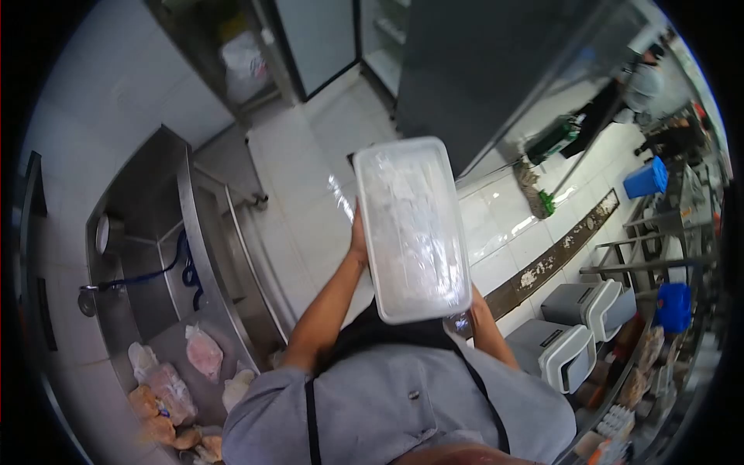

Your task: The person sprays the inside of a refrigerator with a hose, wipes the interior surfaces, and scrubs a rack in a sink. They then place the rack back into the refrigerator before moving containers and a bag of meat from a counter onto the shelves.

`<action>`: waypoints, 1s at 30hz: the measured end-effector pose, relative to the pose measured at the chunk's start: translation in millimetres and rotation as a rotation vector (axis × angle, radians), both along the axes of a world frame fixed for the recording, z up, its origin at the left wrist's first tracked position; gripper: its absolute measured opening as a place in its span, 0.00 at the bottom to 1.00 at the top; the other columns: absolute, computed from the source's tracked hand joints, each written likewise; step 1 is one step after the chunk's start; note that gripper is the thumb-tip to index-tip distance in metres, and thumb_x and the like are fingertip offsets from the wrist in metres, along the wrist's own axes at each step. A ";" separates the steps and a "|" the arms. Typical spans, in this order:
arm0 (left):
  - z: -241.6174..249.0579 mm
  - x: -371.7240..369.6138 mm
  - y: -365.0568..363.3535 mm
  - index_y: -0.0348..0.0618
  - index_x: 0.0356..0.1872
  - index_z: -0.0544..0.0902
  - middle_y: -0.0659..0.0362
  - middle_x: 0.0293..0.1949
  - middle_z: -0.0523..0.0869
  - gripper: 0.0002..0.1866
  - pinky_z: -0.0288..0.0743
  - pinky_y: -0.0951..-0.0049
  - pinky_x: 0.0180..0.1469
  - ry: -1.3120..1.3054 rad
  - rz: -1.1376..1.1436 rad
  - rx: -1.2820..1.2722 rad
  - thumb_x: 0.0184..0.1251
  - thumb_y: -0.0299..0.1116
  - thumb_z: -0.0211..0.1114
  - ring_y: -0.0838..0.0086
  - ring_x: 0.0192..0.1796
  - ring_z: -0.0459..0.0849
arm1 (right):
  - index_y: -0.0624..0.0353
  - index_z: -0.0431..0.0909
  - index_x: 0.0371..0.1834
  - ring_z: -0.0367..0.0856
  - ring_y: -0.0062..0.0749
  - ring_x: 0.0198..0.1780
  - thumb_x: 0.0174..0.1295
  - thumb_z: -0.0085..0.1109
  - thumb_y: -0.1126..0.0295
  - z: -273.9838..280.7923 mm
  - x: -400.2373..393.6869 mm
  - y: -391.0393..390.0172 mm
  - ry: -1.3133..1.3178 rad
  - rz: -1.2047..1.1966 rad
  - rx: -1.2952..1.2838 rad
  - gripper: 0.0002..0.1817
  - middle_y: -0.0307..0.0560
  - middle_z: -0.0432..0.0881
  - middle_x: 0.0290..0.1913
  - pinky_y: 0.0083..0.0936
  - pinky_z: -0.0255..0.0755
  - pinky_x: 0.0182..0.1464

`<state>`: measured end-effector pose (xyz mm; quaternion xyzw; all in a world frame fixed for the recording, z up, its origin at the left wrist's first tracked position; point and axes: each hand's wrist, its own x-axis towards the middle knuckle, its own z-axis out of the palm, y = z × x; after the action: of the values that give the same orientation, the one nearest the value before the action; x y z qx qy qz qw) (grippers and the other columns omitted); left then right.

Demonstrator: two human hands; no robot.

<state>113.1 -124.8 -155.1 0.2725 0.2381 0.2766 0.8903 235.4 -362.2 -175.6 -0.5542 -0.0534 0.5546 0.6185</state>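
A long white translucent plastic food container (412,232) with rounded corners is held up in front of my body. Its top has a wrinkled, shiny look, like a lid or clear film; the contents cannot be made out. My left hand (358,235) grips one long side, its fingers mostly hidden behind the container. At the near right corner, my right hand (479,307) holds the other side, and its fingers are largely out of sight beneath it.
At left is a steel sink (143,267) with a blue strap (183,260); bagged meat (203,353) lies beside it. A dark fridge door (465,70) stands ahead. At right are lidded grey bins (554,353), a blue bucket (645,178), a floor drain (554,256) and a person with a mop (535,194).
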 end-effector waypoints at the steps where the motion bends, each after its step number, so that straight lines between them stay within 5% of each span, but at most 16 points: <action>1: -10.3 -7.8 30.4 0.42 0.63 0.66 0.55 0.49 0.78 0.35 0.78 0.68 0.46 -0.011 0.027 0.003 0.69 0.62 0.37 0.71 0.48 0.79 | 0.63 0.61 0.65 0.75 0.35 0.56 0.66 0.45 0.70 -5.6 6.7 32.0 0.041 0.072 -0.021 0.24 0.53 0.73 0.58 0.33 0.72 0.56; 4: -26.7 -34.0 109.4 0.43 0.64 0.64 0.55 0.52 0.76 0.36 0.79 0.67 0.45 -0.073 -0.020 -0.132 0.68 0.62 0.37 0.69 0.50 0.78 | 0.63 0.63 0.63 0.76 0.36 0.55 0.66 0.45 0.68 -42.8 36.5 127.5 0.237 0.336 -0.091 0.23 0.53 0.73 0.56 0.33 0.74 0.55; 6: 5.0 -35.4 163.9 0.43 0.64 0.64 0.55 0.54 0.75 0.37 0.78 0.67 0.48 -0.057 0.248 -0.060 0.67 0.64 0.38 0.69 0.52 0.77 | 0.63 0.64 0.62 0.78 0.36 0.53 0.67 0.48 0.65 -46.5 40.9 205.7 0.206 0.350 -0.004 0.23 0.52 0.74 0.55 0.33 0.76 0.52; 14: -14.5 -62.5 340.9 0.42 0.64 0.65 0.54 0.56 0.74 0.36 0.75 0.65 0.54 -0.060 0.536 -0.085 0.68 0.62 0.39 0.66 0.54 0.77 | 0.59 0.63 0.63 0.76 0.33 0.55 0.66 0.49 0.67 -43.4 57.3 440.2 0.239 0.690 -0.007 0.23 0.49 0.74 0.57 0.33 0.74 0.56; 21: -22.9 -3.0 508.9 0.41 0.63 0.65 0.52 0.55 0.75 0.35 0.74 0.63 0.55 0.034 0.348 -0.171 0.68 0.60 0.41 0.64 0.53 0.77 | 0.56 0.64 0.64 0.74 0.25 0.55 0.65 0.50 0.66 11.8 74.3 560.5 0.249 0.473 0.024 0.23 0.42 0.76 0.56 0.24 0.71 0.56; 25: -14.9 67.9 577.9 0.41 0.63 0.65 0.52 0.55 0.75 0.34 0.74 0.63 0.55 0.057 0.203 -0.195 0.68 0.60 0.41 0.63 0.53 0.77 | 0.51 0.65 0.64 0.74 0.26 0.56 0.64 0.54 0.62 -23.2 111.0 596.6 0.239 0.244 -0.013 0.24 0.43 0.75 0.57 0.26 0.70 0.56; 30: -6.9 165.1 644.1 0.38 0.63 0.65 0.50 0.55 0.75 0.37 0.74 0.63 0.55 -0.037 0.064 -0.200 0.67 0.62 0.40 0.62 0.54 0.77 | 0.61 0.66 0.61 0.75 0.30 0.56 0.64 0.52 0.66 -7.8 174.3 645.7 0.231 0.193 0.071 0.23 0.48 0.74 0.57 0.30 0.72 0.56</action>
<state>278.2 519.4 -161.9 0.1695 0.2566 0.2848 0.9079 409.7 283.5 -183.4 -0.4566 -0.0547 0.6693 0.5836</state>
